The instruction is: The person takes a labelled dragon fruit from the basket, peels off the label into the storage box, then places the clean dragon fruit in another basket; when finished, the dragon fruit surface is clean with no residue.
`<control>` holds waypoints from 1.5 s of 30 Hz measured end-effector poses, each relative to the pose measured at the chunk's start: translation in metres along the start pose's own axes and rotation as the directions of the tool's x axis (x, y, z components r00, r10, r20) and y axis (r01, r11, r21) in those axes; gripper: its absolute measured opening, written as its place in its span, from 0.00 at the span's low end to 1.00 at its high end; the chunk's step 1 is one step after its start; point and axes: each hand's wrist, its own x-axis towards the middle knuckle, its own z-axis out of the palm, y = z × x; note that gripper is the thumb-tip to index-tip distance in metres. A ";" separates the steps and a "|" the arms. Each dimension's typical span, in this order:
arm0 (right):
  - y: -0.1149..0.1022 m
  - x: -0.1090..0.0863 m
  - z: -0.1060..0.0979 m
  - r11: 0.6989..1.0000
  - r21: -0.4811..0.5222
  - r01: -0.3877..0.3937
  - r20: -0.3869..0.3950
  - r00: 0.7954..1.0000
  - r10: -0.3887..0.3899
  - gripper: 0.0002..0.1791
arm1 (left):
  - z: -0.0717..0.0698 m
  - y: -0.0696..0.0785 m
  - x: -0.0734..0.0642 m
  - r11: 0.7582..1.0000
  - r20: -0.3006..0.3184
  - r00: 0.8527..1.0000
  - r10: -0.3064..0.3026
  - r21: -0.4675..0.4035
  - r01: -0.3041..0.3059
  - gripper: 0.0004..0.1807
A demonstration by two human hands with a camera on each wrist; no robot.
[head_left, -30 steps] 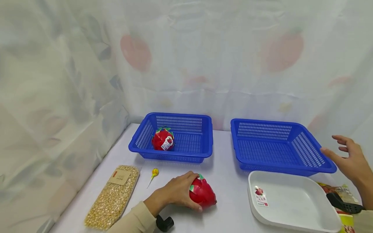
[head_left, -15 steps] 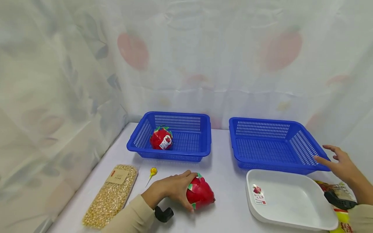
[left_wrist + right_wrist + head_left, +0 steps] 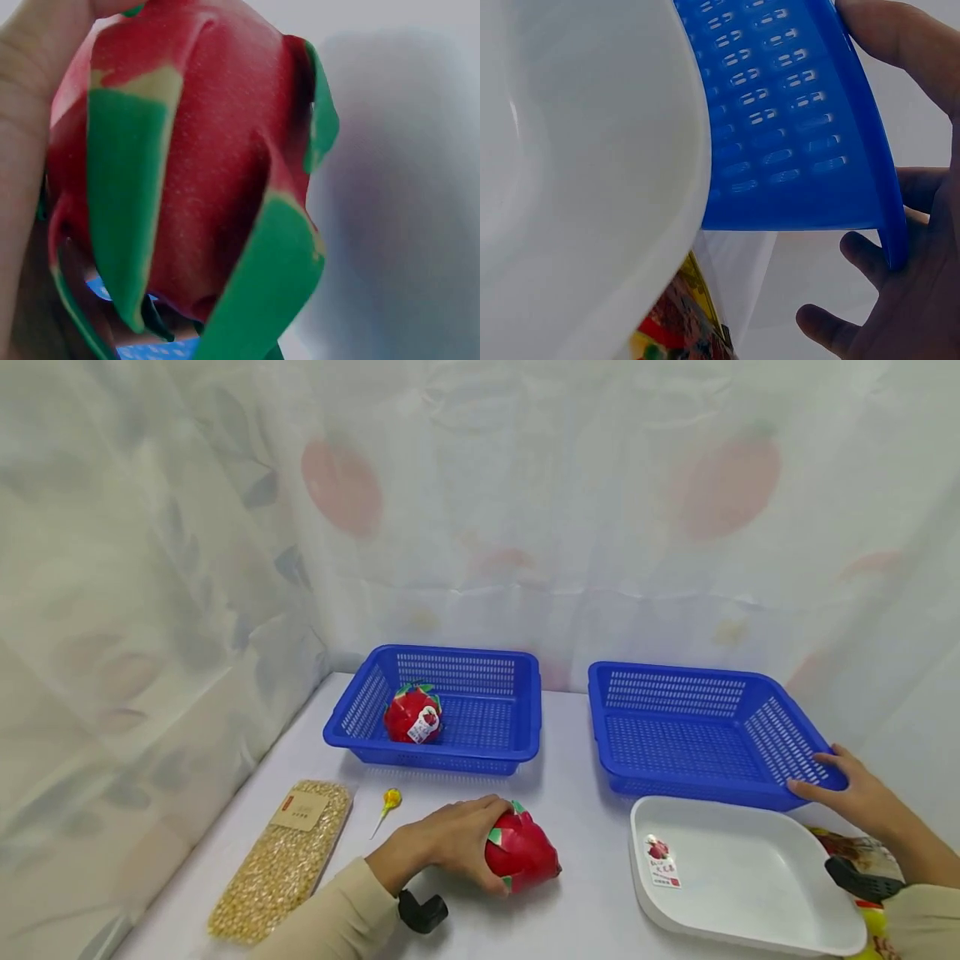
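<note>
On the table at the front, my left hand (image 3: 457, 843) grips a red dragon fruit (image 3: 525, 852) with green-tipped scales. Close up in the left wrist view, the dragon fruit (image 3: 217, 150) has the thumb and palm along its left side. At the right, my right hand (image 3: 862, 797) holds the front right corner of the right blue basket (image 3: 738, 793). In the right wrist view, that basket's rim (image 3: 866, 112) lies against the thumb and fingers, with the lower two fingers spread apart. A second dragon fruit (image 3: 412, 714), bearing a white label, sits in the left blue basket (image 3: 442, 758).
A white tray (image 3: 742, 877) with a dragon fruit sticker stands before the right basket. Colourful packets (image 3: 862, 852) lie partly hidden beside it. At the left are a bag of yellow kernels (image 3: 281, 868) and a yellow lollipop (image 3: 390, 802). A curtain hangs behind.
My right hand has come down and left from beside the right basket onto its corner. My left hand keeps hold of the dragon fruit, which has barely shifted.
</note>
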 end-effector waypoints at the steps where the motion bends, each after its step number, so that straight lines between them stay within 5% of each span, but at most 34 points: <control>1: -0.001 0.001 0.001 1.000 -0.002 0.002 0.004 1.000 -0.002 0.52 | -0.003 0.003 0.001 1.000 -0.009 1.000 0.009 -0.006 -0.009 0.50; 11: -0.005 0.008 0.005 0.999 -0.014 0.038 0.023 0.999 -0.038 0.53 | -0.052 0.045 0.013 0.994 -0.121 0.990 0.067 -0.075 -0.077 0.51; 20: -0.009 0.009 0.013 0.997 0.006 0.075 0.014 0.997 -0.075 0.52 | -0.087 0.063 0.041 0.996 -0.209 0.976 0.068 -0.047 -0.079 0.52; 25: -0.006 0.008 0.011 0.997 0.010 0.082 0.010 0.997 -0.082 0.51 | -0.096 0.076 0.077 0.997 -0.229 0.971 0.069 -0.012 -0.074 0.52; 35: 0.007 0.001 0.011 0.996 0.019 0.084 -0.025 0.996 -0.084 0.52 | -0.103 0.126 0.171 0.998 -0.226 0.973 0.040 -0.041 -0.051 0.52; 41: 0.014 -0.005 0.009 0.999 0.016 0.045 -0.014 0.999 -0.045 0.53 | -0.087 0.153 0.214 0.995 -0.203 0.979 0.015 -0.090 -0.033 0.51; 45: 0.009 -0.002 0.010 0.999 0.031 0.036 -0.009 0.999 -0.036 0.54 | -0.074 0.158 0.232 0.994 -0.204 0.978 -0.050 -0.103 0.029 0.51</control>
